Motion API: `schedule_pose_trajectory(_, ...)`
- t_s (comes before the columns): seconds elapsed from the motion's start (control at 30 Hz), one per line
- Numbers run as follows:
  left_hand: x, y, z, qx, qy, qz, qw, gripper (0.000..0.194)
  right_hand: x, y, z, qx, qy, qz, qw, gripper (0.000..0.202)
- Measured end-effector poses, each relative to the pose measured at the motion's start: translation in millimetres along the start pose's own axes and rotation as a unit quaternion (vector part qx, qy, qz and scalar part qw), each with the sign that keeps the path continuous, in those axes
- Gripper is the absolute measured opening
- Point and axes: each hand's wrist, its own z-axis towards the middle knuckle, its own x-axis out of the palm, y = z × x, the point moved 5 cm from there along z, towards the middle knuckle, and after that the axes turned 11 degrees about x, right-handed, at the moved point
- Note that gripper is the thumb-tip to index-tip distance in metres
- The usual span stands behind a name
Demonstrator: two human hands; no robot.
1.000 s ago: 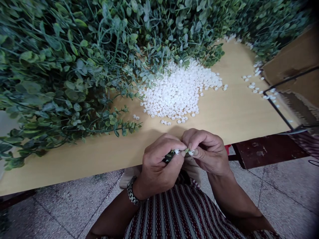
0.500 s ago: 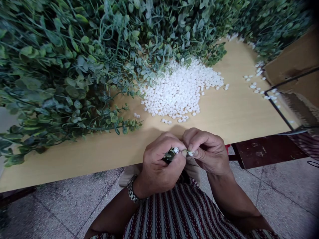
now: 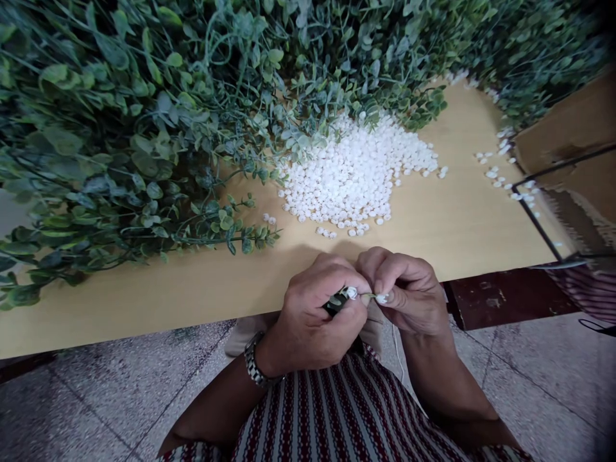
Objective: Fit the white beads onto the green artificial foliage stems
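Note:
My left hand [image 3: 320, 317], a watch on its wrist, is closed around an artificial green sprig [image 3: 335, 302]. A small white flower [image 3: 351, 292] shows on the sprig, between the thumb and the curled fingers. Close beside it, my right hand [image 3: 414, 295] pinches a second small white flower [image 3: 382, 299] between thumb and forefinger. A thin green stem [image 3: 369, 295] runs from that flower to the left fingertips. Both hands are just off the table's front edge. Beyond them lies a heap of small white flower pieces [image 3: 346, 183].
Artificial green foliage [image 3: 158, 128] covers the back and left of the table [image 3: 433, 224]. At right stand a cardboard box [image 3: 568, 122] and a black wire frame [image 3: 536, 221], with loose white pieces [image 3: 498, 176] nearby. Part of another person's striped garment [image 3: 584, 292] shows at the right edge.
Both hands sit slightly farther right in view, still gripping the sprig and the white flower. The table and heap have also shifted a little as the view moved.

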Motion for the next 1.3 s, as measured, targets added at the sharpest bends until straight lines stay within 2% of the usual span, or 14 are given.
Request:
schedule_pose_trajectory(0.27,-1.9,-3.4,2.6,0.002,0.041,0.004,0.999,0.018,-3.2,-1.0,2.0,0.013,0.079,-0.033,0.996,0.005)
schedule_pose_trajectory(0.43,-2.3,-3.0,4.2,-0.015,0.062,0.001,0.998,0.017,-2.8,-0.6,3.6,0.017,0.105,-0.028,0.994,0.007)
schedule_pose_trajectory(1.03,-0.6,-2.5,3.5,-0.02,0.063,-0.001,0.998,0.018,0.7,2.0,2.9,-0.002,0.105,0.003,0.994,0.006)
schedule_pose_trajectory(1.3,-0.4,-3.2,3.0,-0.006,0.058,0.013,0.998,0.018,-0.3,1.4,1.7,-0.017,0.075,-0.016,0.997,0.005)
